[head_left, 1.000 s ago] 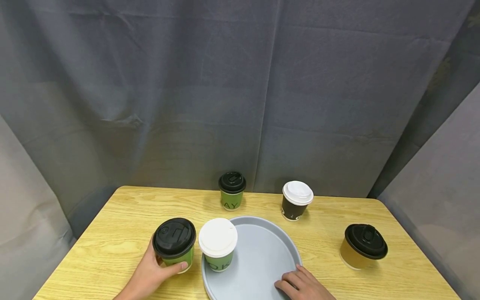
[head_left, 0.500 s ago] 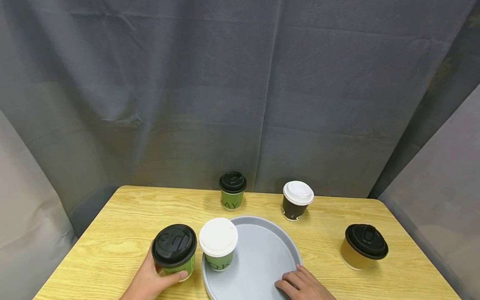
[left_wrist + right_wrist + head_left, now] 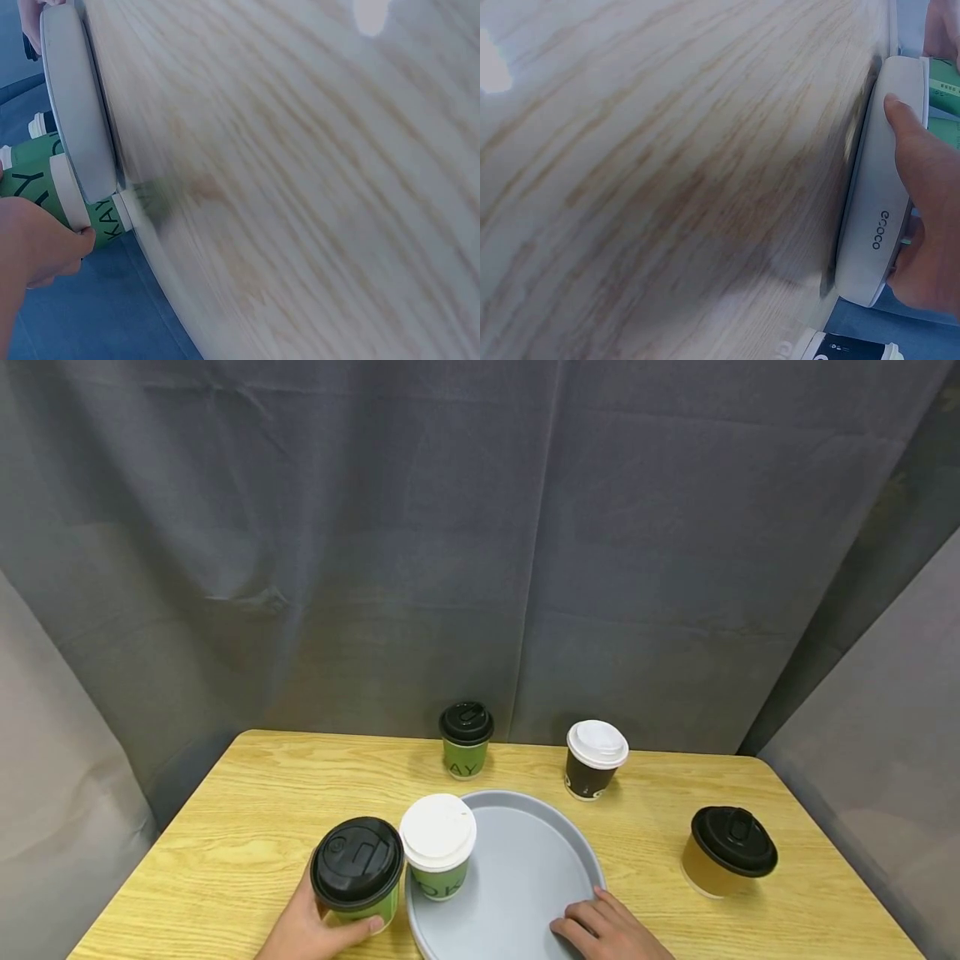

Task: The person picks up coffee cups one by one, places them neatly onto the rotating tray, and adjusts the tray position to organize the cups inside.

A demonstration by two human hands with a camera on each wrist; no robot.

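In the head view my left hand [image 3: 307,922] grips a green paper coffee cup [image 3: 358,864] with a black lid, left of a round grey tray [image 3: 517,872]. The left wrist view has this cup [image 3: 34,184] raised off the table, its base near the height of the tray's rim. A green coffee cup [image 3: 438,839] with a white lid stands upright inside the tray at its left edge. My right hand [image 3: 611,928] holds the tray's right rim. Seen from the right wrist, its thumb lies on the outer wall, and the fingers are partly hidden behind the rim.
Behind the tray stand a smaller green cup [image 3: 465,743] with a black lid and a dark cup [image 3: 594,760] with a white lid. A tan cup [image 3: 723,852] with a black lid is at the right. Grey curtains [image 3: 390,552] surround the wooden table [image 3: 247,827].
My left hand has brought the black-lidded green cup nearer to me and slightly right, closer to the tray. My right hand and the tray stay put.
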